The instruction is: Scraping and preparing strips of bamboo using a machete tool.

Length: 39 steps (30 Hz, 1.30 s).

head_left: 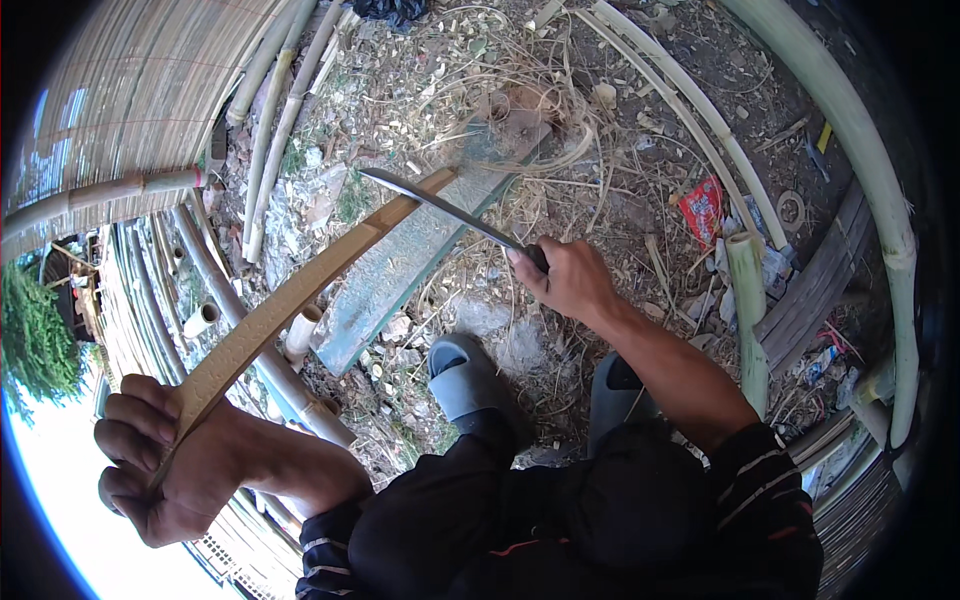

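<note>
Bamboo strip point(300, 290) gripped by left hand point(165, 465), right hand point(570, 280) angling knife point(440, 207)

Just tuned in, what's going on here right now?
A person is working a bamboo strip with a long knife. The left hand grips the near end of the strip; its far end rests on a greenish plank on the ground. The right hand holds the knife's handle, and the blade lies across the strip near its far end. Bamboo poles, shavings and litter lie around, and grey sandals show below.
</note>
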{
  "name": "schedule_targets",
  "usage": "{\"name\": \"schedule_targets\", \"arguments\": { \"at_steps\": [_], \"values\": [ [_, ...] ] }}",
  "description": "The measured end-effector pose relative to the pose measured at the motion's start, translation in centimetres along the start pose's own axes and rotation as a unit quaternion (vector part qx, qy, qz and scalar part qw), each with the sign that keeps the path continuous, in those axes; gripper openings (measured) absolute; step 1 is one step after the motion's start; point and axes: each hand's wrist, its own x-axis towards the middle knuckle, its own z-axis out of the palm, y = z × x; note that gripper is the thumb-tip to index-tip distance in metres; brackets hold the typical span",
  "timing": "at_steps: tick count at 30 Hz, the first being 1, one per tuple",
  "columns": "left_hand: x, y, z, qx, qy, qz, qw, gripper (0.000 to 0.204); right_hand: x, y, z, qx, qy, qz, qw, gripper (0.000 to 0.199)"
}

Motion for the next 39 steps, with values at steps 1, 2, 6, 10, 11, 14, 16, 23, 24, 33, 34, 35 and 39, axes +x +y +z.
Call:
{"name": "schedule_targets", "arguments": {
  "at_steps": [1, 2, 6, 10, 11, 14, 16, 23, 24, 33, 34, 35, 39],
  "values": [
    [0.1, 0.1, 0.2, -0.013, 0.006, 0.000, 1.000, 0.030, 0.0, 1.1, 0.1, -0.003, 0.002, -0.001, 1.000, 0.065],
    [0.9, -0.2, -1.7, -0.091, -0.089, -0.026, 0.992, 0.031, 0.3, 2.2, 0.1, -0.031, 0.011, 0.051, 0.998, 0.064],
    [-0.2, -0.6, -1.3, -0.132, -0.169, -0.043, 0.976, 0.038, 1.4, -0.1, -1.7, 0.032, -0.026, 0.121, 0.992, 0.062],
    [-0.2, 0.2, -2.4, -0.128, -0.190, -0.069, 0.971, 0.035, -0.6, -8.7, -3.9, 0.216, 0.013, 0.005, 0.976, 0.050],
    [-0.2, 0.4, -2.7, -0.101, -0.170, -0.055, 0.979, 0.033, -0.9, -10.7, -4.4, 0.237, -0.019, -0.060, 0.969, 0.045],
    [-1.0, 0.5, -1.8, -0.079, -0.106, -0.048, 0.990, 0.030, -1.6, -13.8, -5.5, 0.220, 0.037, -0.234, 0.946, 0.045],
    [-1.5, 0.7, -1.1, -0.061, -0.056, -0.047, 0.995, 0.028, -1.5, -12.5, -3.1, 0.211, 0.023, -0.184, 0.960, 0.049],
    [-0.9, 0.1, -1.9, -0.046, -0.012, -0.047, 0.998, 0.027, -0.3, -10.7, -1.1, 0.198, 0.018, -0.125, 0.972, 0.057],
    [-1.0, 0.2, -1.6, -0.059, -0.015, -0.048, 0.997, 0.029, -0.6, -9.9, -0.8, 0.167, 0.088, -0.242, 0.952, 0.057],
    [-0.8, 0.1, -1.9, -0.021, 0.012, -0.046, 0.999, 0.033, -0.2, -2.5, 1.2, 0.141, 0.012, -0.088, 0.986, 0.060],
    [-0.7, 0.0, -1.8, -0.009, 0.021, -0.051, 0.998, 0.034, 0.9, -0.8, 1.9, 0.111, -0.005, 0.041, 0.993, 0.061],
    [-0.8, -0.4, -1.9, -0.015, 0.025, -0.049, 0.998, 0.034, 2.2, 0.7, 1.8, 0.079, -0.022, 0.170, 0.982, 0.062],
    [-0.3, -2.5, -4.4, 0.143, 0.076, -0.043, 0.986, 0.031, 3.3, 3.6, 1.1, 0.015, -0.035, 0.153, 0.987, 0.069]
  ]
}}
